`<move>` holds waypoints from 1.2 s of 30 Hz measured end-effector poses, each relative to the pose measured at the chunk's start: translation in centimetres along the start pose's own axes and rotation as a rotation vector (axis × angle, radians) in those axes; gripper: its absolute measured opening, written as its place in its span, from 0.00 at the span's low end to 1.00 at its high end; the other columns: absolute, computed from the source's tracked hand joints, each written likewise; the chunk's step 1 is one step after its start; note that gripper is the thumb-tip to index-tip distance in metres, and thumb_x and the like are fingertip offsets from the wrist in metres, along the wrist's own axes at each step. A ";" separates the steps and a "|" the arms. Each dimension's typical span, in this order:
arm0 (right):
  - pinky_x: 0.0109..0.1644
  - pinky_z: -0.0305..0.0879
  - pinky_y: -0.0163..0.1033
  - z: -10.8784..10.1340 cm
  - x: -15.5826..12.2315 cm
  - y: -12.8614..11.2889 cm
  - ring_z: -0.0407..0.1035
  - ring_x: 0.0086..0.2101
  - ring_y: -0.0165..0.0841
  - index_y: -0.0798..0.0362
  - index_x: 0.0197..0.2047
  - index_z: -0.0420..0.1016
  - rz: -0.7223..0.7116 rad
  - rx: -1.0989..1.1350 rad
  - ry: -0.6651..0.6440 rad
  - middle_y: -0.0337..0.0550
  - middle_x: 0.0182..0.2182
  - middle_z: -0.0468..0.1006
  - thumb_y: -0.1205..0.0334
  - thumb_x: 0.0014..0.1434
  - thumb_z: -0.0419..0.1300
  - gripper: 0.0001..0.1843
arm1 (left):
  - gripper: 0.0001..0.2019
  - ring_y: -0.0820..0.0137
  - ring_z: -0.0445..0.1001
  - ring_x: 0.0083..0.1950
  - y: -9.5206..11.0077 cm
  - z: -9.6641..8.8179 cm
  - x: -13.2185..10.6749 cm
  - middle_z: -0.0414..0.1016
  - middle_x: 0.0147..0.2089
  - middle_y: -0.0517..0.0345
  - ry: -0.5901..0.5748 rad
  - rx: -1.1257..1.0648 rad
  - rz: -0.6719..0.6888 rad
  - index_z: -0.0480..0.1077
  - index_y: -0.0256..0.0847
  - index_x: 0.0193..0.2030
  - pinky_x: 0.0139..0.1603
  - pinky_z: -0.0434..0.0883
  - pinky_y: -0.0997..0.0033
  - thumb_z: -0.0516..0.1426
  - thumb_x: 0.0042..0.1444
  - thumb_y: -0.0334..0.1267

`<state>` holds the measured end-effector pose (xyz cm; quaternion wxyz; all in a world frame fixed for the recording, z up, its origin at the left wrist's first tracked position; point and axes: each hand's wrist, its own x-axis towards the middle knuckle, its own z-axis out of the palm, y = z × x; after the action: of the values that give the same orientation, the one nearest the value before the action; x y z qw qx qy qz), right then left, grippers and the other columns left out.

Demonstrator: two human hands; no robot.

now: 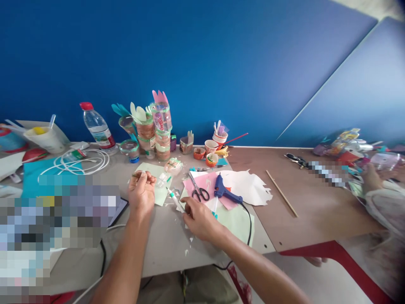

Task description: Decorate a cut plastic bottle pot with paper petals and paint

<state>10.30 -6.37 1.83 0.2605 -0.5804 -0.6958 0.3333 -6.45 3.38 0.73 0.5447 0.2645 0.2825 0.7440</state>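
White pen [175, 201] held in the right hand [201, 217], end hidden; whether the left hand [141, 190] pinches anything is unclear.

Your left hand [141, 190] and right hand [201, 217] are bare; forearms [128, 253] too, down to frame edge. Trousers [210, 285] on your lap: dull olive-grey, plain cloth.

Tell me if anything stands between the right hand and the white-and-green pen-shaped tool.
Nothing visible does: the right hand holds the pen-shaped tool near its rear end. The black-handled scissors lie beyond the hand and the blue glue gun off to its right, neither in between.
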 end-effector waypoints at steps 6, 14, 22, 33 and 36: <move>0.24 0.60 0.32 1.6 2.9 0.3 0.62 0.22 0.27 0.54 0.48 0.63 0.077 0.642 0.300 0.35 0.27 0.66 0.61 0.53 0.55 0.18 | 0.15 0.70 0.72 0.41 -1.1 1.1 -1.8 0.74 0.41 0.57 -0.169 0.126 -0.235 0.66 0.41 0.29 0.45 0.68 0.66 0.68 0.39 0.40; 0.27 0.63 0.34 1.7 4.2 -0.1 0.66 0.25 0.28 0.52 0.36 0.65 0.032 0.513 0.386 0.40 0.33 0.73 0.63 0.49 0.57 0.09 | 0.10 0.65 0.74 0.42 -1.3 1.5 -3.2 0.75 0.43 0.51 -0.501 0.118 -0.576 0.69 0.40 0.28 0.40 0.70 0.66 0.66 0.44 0.38; 0.26 0.61 0.34 -6.2 3.8 3.2 0.64 0.22 0.29 0.54 0.36 0.74 0.074 0.307 0.420 0.37 0.24 0.73 0.61 0.52 0.54 0.11 | 0.07 0.70 0.74 0.37 -1.0 1.0 -2.4 0.74 0.42 0.55 -0.344 0.031 -0.565 0.71 0.39 0.29 0.42 0.72 0.66 0.66 0.44 0.34; 0.43 0.69 0.40 -1.4 1.9 0.6 0.73 0.44 0.37 0.52 0.55 0.67 -0.285 -0.530 -0.276 0.47 0.55 0.71 0.70 0.59 0.50 0.21 | 0.07 0.73 0.71 0.38 -0.5 0.3 -2.0 0.70 0.45 0.58 -0.399 -0.161 -0.466 0.70 0.38 0.29 0.43 0.72 0.68 0.64 0.47 0.34; 0.33 0.68 0.39 -0.7 2.1 0.7 0.75 0.36 0.37 0.52 0.49 0.69 -0.324 -0.704 -0.342 0.47 0.51 0.73 0.69 0.58 0.52 0.15 | 0.07 0.73 0.71 0.38 -0.1 0.3 -1.9 0.70 0.45 0.58 -0.394 -0.185 -0.460 0.70 0.38 0.29 0.44 0.71 0.69 0.65 0.46 0.34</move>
<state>10.92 -4.08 1.67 -0.0240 -0.4535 -0.8826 0.1216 -5.62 1.64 0.68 0.7646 0.2819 0.1553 0.5584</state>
